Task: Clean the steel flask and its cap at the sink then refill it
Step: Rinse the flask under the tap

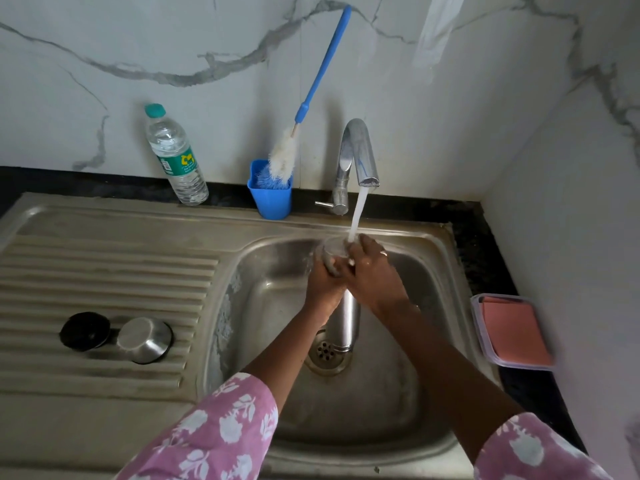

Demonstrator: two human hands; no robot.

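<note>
Under the tap (360, 150), your left hand (323, 278) and right hand (375, 271) grip the flask (348, 320); wet steel may slip.

The left hand (323, 277) and right hand (374, 271) grip the upright steel flask (348, 317) near its mouth, over the sink (263, 282) drain and under the running tap (358, 150). The steel cap (145, 339) lies on the drainboard beside a black cap (85, 336).
</note>
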